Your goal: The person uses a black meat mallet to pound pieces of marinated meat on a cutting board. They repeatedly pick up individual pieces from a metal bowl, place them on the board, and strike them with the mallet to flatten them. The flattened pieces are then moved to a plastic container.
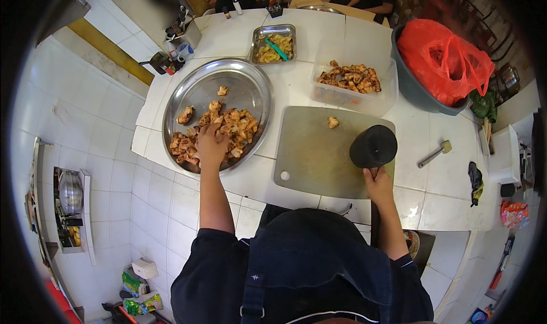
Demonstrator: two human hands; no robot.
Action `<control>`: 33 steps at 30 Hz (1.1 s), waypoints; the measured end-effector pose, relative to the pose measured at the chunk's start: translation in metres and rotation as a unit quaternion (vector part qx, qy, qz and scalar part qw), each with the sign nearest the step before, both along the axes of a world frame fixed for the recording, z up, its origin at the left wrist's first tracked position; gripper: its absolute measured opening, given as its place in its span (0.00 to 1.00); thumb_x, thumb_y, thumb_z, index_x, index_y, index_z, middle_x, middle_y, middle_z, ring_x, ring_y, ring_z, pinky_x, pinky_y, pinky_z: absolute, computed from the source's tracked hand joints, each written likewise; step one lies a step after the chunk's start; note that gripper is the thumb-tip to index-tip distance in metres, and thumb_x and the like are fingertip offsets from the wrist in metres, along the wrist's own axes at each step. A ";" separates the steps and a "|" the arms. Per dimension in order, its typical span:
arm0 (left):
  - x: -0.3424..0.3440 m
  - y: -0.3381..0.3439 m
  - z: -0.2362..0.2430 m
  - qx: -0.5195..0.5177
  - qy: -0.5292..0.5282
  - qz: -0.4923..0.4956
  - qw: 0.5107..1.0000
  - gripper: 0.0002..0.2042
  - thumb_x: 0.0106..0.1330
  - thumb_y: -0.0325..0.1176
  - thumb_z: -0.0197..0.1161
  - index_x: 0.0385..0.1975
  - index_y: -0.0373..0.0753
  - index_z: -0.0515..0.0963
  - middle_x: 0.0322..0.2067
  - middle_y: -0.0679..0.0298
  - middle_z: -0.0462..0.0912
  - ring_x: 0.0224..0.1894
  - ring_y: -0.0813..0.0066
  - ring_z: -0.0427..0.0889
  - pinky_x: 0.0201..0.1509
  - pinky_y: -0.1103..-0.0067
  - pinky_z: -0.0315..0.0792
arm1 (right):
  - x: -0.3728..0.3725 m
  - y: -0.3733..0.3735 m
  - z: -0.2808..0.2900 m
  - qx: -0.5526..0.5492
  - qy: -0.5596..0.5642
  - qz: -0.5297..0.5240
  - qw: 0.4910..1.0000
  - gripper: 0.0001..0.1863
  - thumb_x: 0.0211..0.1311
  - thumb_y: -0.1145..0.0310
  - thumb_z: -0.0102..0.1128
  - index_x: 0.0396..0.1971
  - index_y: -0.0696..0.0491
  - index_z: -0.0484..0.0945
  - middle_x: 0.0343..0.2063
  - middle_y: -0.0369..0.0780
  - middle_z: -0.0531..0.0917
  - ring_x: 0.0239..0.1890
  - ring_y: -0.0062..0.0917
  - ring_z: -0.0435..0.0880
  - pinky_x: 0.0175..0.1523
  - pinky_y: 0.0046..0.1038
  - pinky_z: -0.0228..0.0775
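At the left, my left hand (211, 144) reaches into a pile of browned meat pieces (242, 124) on a large round steel tray (262, 87). Its fingers curl down onto a piece, the fingertips partly hidden among the others. My right hand (377, 181) is closed around the handle of a black tool with a thick cylindrical head (371, 145). That head is over the right side of a grey-green cutting board (319, 164). One small meat piece (333, 121) lies near the board's far edge.
Behind the board stands a clear plastic bin (347, 100) with more browned pieces. Beyond the tray is a rectangular steel pan (256, 39) of yellowish food with a green utensil. A dark tub (419, 96) holding a red plastic bag (441, 56) and a metal-headed mallet (436, 154) are to the right.
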State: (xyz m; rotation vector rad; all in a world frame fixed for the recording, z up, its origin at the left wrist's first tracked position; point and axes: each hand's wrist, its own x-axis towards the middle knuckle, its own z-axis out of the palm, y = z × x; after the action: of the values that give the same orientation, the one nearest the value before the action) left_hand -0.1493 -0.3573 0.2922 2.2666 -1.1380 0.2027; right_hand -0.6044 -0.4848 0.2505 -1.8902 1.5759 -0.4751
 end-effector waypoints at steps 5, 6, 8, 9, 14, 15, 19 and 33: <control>-0.033 -0.019 -0.012 -0.052 -0.054 -0.055 0.996 0.15 0.53 0.29 0.65 0.42 0.39 0.80 0.44 0.57 0.80 0.47 0.55 0.78 0.52 0.64 0.69 | -0.002 -0.001 -0.003 0.006 0.016 -0.004 1.000 0.26 0.61 0.54 0.59 0.43 0.66 0.72 0.30 0.61 0.81 0.37 0.57 0.81 0.42 0.49 0.73; -0.044 -0.027 -0.012 -0.065 -0.067 -0.061 0.994 0.14 0.53 0.29 0.65 0.42 0.39 0.80 0.43 0.58 0.80 0.47 0.55 0.78 0.52 0.64 0.69 | -0.002 -0.001 -0.002 -0.005 0.023 -0.002 1.000 0.26 0.61 0.54 0.59 0.42 0.66 0.73 0.30 0.61 0.81 0.37 0.57 0.81 0.42 0.49 0.73; -0.063 -0.043 -0.021 -0.077 0.004 -0.147 0.986 0.13 0.54 0.31 0.65 0.40 0.42 0.80 0.43 0.61 0.80 0.49 0.58 0.77 0.55 0.62 0.64 | 0.002 0.001 0.005 -0.002 0.017 -0.006 1.000 0.25 0.60 0.54 0.60 0.38 0.66 0.73 0.30 0.61 0.81 0.37 0.57 0.81 0.42 0.49 0.73; -0.080 -0.055 -0.023 -0.062 0.003 -0.184 0.981 0.13 0.54 0.31 0.65 0.40 0.42 0.80 0.43 0.61 0.81 0.49 0.58 0.77 0.54 0.63 0.64 | 0.000 0.000 0.001 -0.002 0.014 -0.009 1.000 0.25 0.60 0.54 0.60 0.37 0.66 0.73 0.30 0.61 0.81 0.37 0.57 0.81 0.42 0.49 0.73; -0.150 -0.116 -0.038 0.004 0.040 -0.359 0.932 0.14 0.56 0.34 0.65 0.43 0.42 0.80 0.42 0.61 0.81 0.50 0.60 0.78 0.54 0.64 0.65 | 0.001 0.002 0.006 0.005 0.014 -0.013 1.000 0.24 0.60 0.55 0.60 0.37 0.65 0.73 0.30 0.61 0.81 0.37 0.58 0.81 0.42 0.49 0.73; -0.162 -0.127 -0.045 0.010 0.025 -0.358 0.933 0.14 0.56 0.34 0.65 0.43 0.42 0.79 0.42 0.61 0.81 0.50 0.61 0.78 0.54 0.64 0.65 | 0.002 0.002 0.009 0.013 0.011 -0.014 1.000 0.24 0.60 0.55 0.60 0.37 0.65 0.73 0.30 0.61 0.81 0.37 0.58 0.81 0.42 0.49 0.73; -0.193 -0.165 -0.062 0.074 0.000 -0.327 0.942 0.14 0.57 0.33 0.64 0.44 0.42 0.79 0.41 0.60 0.81 0.47 0.61 0.79 0.54 0.64 0.64 | 0.002 0.003 0.013 0.016 -0.003 -0.017 1.000 0.24 0.60 0.55 0.60 0.37 0.65 0.73 0.31 0.61 0.80 0.38 0.57 0.80 0.43 0.49 0.72; -0.165 -0.171 -0.090 -0.019 0.452 -0.285 0.845 0.07 0.60 0.28 0.66 0.37 0.36 0.81 0.31 0.61 0.84 0.31 0.75 0.79 0.40 0.78 0.70 | 0.004 0.002 0.015 0.020 -0.013 -0.004 1.000 0.22 0.61 0.58 0.60 0.37 0.66 0.72 0.31 0.60 0.80 0.38 0.58 0.80 0.43 0.48 0.73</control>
State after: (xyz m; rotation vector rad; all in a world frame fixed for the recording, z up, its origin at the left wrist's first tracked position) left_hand -0.3138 -0.5285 0.2019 1.5285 -1.1460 -0.9669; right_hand -0.6004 -0.4829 0.2657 -1.8417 1.5658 -0.4658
